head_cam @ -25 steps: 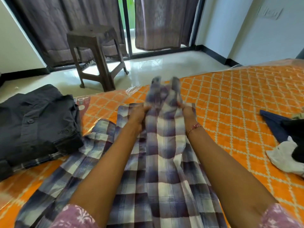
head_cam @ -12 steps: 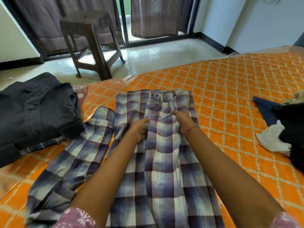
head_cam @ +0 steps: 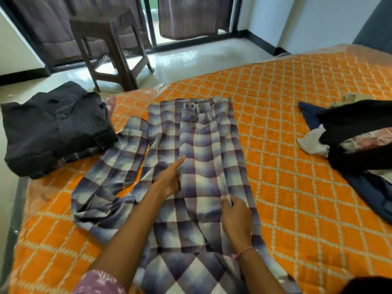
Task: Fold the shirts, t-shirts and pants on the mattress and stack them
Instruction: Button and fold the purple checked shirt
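Plaid shirt (head_cam: 197,158) spread face up on orange mattress (head_cam: 297,107), left hand (head_cam: 169,179) flat with straight fingers pressing its middle, right hand (head_cam: 235,215) pinching a fold of cloth; best smoothed flat before folding 1 sleeve inward.

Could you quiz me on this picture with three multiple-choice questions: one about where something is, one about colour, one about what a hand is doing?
1. Where does the folded dark pile lie from the plaid shirt?
A. on the person's left
B. on the person's right
C. on top of it

2. What colour is the mattress?
A. green
B. orange with a white lattice
C. plain grey

3. What is the right hand doing?
A. hanging idle
B. lifting a stool
C. pinching the shirt's cloth

Answers: 1 A, it sits by the mattress's left edge. 2 B, the pattern shows all round the shirt. 3 C, its fingertips gather a fold of plaid.
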Demonstrator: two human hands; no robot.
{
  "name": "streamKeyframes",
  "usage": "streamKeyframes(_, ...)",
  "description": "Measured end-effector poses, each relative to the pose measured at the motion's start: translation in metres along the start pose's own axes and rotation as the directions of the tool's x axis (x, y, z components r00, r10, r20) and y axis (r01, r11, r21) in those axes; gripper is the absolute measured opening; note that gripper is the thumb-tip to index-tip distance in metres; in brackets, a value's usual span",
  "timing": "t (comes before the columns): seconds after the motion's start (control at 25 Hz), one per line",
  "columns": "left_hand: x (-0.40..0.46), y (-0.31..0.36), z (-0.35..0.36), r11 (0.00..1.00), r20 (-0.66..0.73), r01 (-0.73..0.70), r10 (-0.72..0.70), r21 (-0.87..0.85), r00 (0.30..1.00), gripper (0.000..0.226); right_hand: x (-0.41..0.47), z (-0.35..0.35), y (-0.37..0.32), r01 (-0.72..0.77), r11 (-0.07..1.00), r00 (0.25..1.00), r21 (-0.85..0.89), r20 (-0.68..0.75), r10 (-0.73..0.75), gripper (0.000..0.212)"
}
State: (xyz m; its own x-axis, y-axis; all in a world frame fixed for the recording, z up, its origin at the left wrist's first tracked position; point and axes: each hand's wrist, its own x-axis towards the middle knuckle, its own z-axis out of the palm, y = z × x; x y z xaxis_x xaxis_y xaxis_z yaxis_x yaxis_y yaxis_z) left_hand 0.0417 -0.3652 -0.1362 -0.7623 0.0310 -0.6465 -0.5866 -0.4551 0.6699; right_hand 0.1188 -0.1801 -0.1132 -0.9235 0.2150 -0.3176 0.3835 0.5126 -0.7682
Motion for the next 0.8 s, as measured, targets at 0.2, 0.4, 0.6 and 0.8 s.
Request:
streamKeyframes(0.2,-0.013,-0.017,0.009,0.993,-0.161,-0.065,0.079,0.096,0.984,0.028,-0.003,-0.019,0.004,-0.072,0.994,0.997,0.078,-0.036,0.075,0.037)
streamKeyframes(0.4,-0.024,-0.040,0.023,0.955,-0.454,-0.067,0.199,0.290,0.868,0.039,-0.037,-0.003,0.023,-0.051,0.990,0.996,-0.135,-0.085,0.040,0.025)
streamKeyframes(0.6,-0.036,-0.047,0.014,0.377,-0.329,0.086,0.649,0.922,0.686,0.048,-0.035,-0.027,0.049,0.138,0.806,0.988,-0.576,0.019,-0.156,0.028)
streamKeyframes(0.8,-0.046,-0.093,0.040,-0.306,0.250,-0.078,0.575,0.949,0.779,0.066,-0.051,0.000,0.078,0.608,0.476,0.766,-0.636,0.313,-0.561,0.067)
